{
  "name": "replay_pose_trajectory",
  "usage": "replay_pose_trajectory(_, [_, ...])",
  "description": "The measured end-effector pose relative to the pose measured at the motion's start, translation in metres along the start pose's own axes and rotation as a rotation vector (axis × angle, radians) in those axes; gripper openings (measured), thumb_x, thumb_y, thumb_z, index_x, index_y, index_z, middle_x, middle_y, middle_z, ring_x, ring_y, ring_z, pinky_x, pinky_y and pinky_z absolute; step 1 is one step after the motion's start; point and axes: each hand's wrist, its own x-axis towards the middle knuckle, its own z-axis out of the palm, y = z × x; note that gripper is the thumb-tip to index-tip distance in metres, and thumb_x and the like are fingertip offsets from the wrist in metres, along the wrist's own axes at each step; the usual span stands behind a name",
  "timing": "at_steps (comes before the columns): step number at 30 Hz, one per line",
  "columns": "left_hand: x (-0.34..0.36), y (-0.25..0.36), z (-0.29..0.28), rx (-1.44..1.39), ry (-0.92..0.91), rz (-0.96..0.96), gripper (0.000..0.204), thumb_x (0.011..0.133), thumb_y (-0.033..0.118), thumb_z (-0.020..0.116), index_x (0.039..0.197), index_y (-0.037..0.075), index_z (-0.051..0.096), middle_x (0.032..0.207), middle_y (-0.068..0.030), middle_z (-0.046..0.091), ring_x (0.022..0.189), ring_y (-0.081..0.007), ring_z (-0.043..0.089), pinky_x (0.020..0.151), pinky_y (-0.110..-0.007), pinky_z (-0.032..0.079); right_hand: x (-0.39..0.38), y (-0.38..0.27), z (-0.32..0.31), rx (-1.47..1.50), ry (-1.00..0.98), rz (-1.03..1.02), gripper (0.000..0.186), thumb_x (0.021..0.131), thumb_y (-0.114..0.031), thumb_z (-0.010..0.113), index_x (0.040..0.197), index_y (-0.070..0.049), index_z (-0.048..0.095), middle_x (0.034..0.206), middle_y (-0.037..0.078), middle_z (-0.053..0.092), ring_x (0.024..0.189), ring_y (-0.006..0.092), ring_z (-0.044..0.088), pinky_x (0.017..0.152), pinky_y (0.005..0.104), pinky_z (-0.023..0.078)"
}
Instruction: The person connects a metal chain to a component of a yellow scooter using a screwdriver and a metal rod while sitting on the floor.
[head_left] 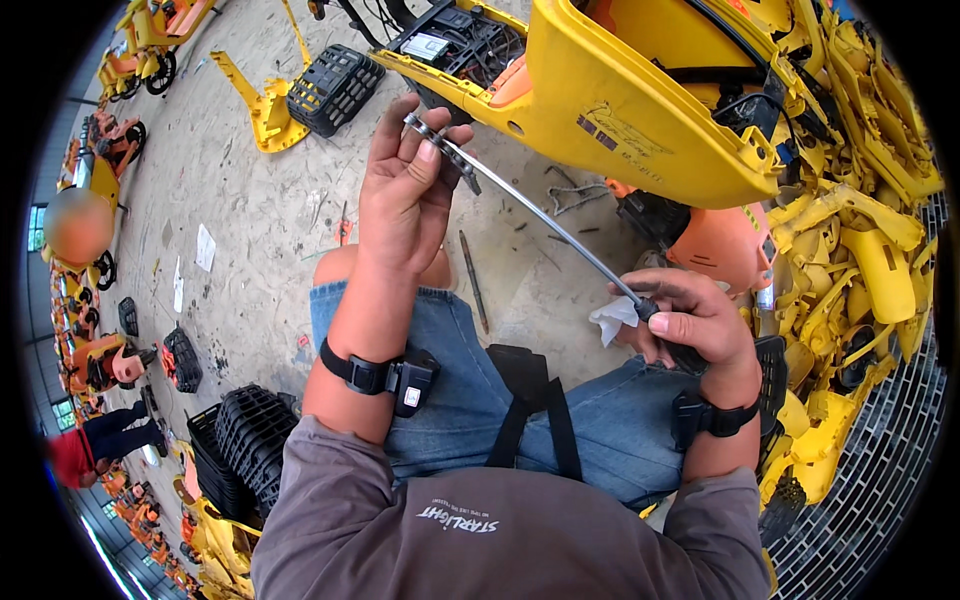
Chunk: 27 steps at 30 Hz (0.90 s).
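Observation:
My left hand (400,205) is raised in front of me, its thumb and fingers pinching a small dark bracket-like part (447,153) with round ends. In my right hand (705,315), lower and to the right, is the black handle of a screwdriver (560,228). Its long, bright shaft slants up and left to the dark part. Whether the tip touches the part or sits in it, I cannot tell. A crumpled white tissue (612,318) shows beside my right fingers; whether they hold it is unclear.
A yellow scooter body (600,120) stands ahead. Yellow panels (880,270) are heaped at the right, near an orange shell (722,243). A dark rod (474,280) lies on the floor. Black baskets (260,445) are stacked at left; a person (105,440) is farther off.

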Motion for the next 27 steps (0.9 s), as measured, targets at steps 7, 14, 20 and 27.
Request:
replay_pose_trajectory(7, [-0.001,-0.001,0.008,0.131,0.081,0.032,0.048,0.099,0.0,0.055,0.144,0.011,0.043,0.131,-0.0096,0.059,0.119,-0.0288,0.062,0.099,-0.044,0.054,0.0,0.006,0.0,-0.015,0.032,-0.027,0.047,0.097,-0.015,0.063,0.137,0.006,0.052,0.067,0.007,0.062,0.053,0.0103,0.056,0.049,0.0238,0.044])
replay_pose_trajectory(14, [0.005,-0.004,0.01,0.186,0.121,0.069,0.046,0.1,0.002,0.055,0.144,0.01,0.042,0.132,-0.0112,0.059,0.118,-0.0296,0.063,0.098,-0.044,0.055,0.005,0.005,0.007,0.118,0.054,-0.023,0.045,0.097,-0.014,0.063,0.136,0.006,0.052,0.066,0.007,0.06,0.053,0.0103,0.055,0.049,0.024,0.043])
replay_pose_trajectory(20, [0.009,-0.004,0.008,0.216,0.134,0.089,0.045,0.101,0.003,0.054,0.144,0.01,0.042,0.132,-0.0119,0.059,0.118,-0.0291,0.063,0.098,-0.043,0.055,0.011,0.007,0.011,0.149,0.06,-0.023,0.044,0.098,-0.014,0.063,0.136,0.006,0.052,0.067,0.008,0.06,0.053,0.0106,0.055,0.049,0.0242,0.043])
replay_pose_trajectory(27, [0.013,-0.006,0.01,0.251,0.172,0.059,0.044,0.102,0.002,0.052,0.144,0.009,0.042,0.135,-0.0127,0.057,0.118,-0.0289,0.062,0.099,-0.042,0.055,0.017,0.009,0.005,0.134,0.066,-0.021,0.045,0.098,-0.015,0.063,0.136,0.006,0.051,0.069,0.008,0.061,0.054,0.0105,0.054,0.051,0.0242,0.044])
